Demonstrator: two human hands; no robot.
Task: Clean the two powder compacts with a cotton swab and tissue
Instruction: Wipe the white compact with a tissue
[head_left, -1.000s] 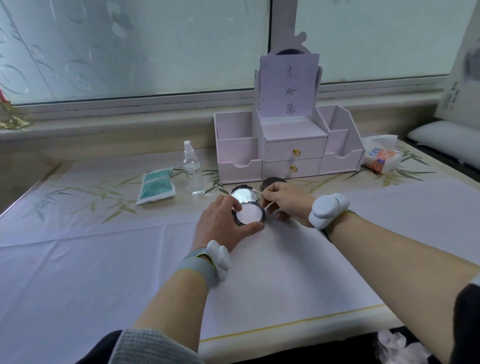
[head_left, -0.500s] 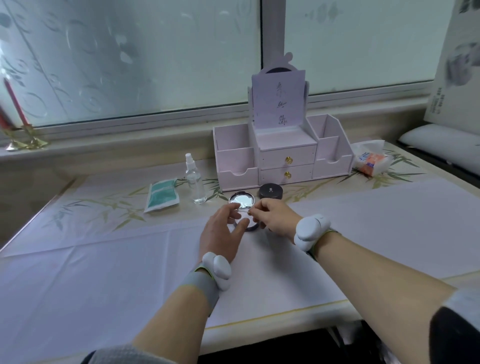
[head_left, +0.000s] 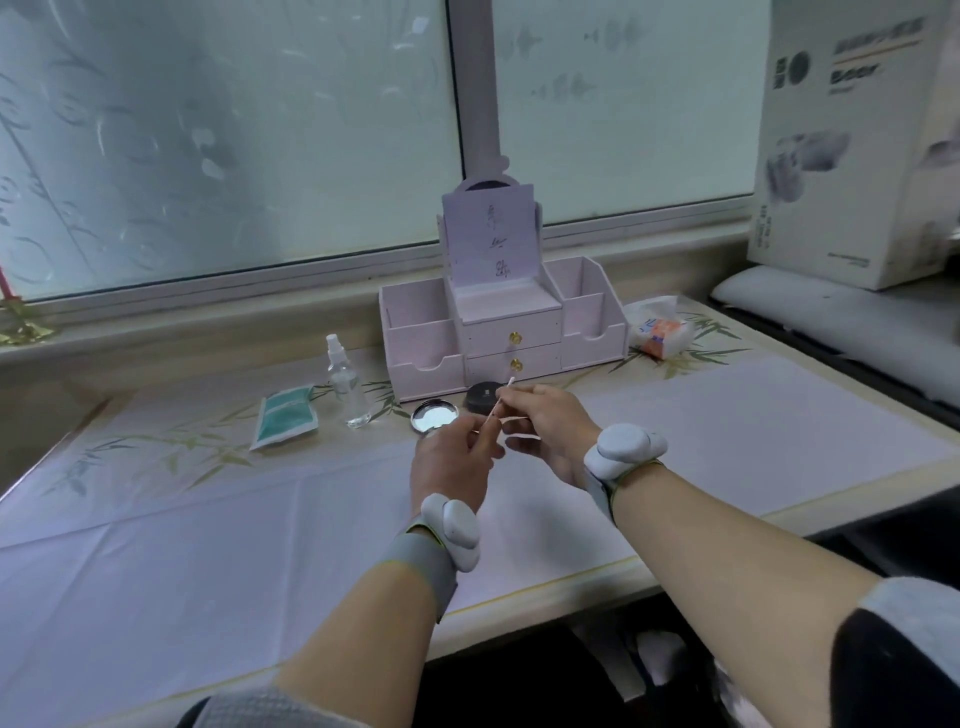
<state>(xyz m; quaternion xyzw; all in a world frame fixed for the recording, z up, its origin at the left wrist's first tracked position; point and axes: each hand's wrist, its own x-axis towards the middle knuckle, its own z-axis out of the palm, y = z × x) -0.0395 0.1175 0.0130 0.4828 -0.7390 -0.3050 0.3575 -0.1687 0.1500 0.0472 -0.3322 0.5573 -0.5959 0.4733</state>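
Moved: both hands were raised from the open compact (head_left: 435, 417).
Left hand (head_left: 454, 462): cotton swab (head_left: 505, 391) is pinched low.
Right hand (head_left: 545, 423): same swab is pinched higher.
Black compact (head_left: 484, 397): closed, just right of it on desk (head_left: 727, 415).

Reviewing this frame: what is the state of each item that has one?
silver compact: open, mirror showing.
black compact: closed.
cotton swab: tilted, held between both hands.
left hand: pinches the swab's lower end.
right hand: pinches the swab higher up.
spray bottle: upright.
drawers: shut.
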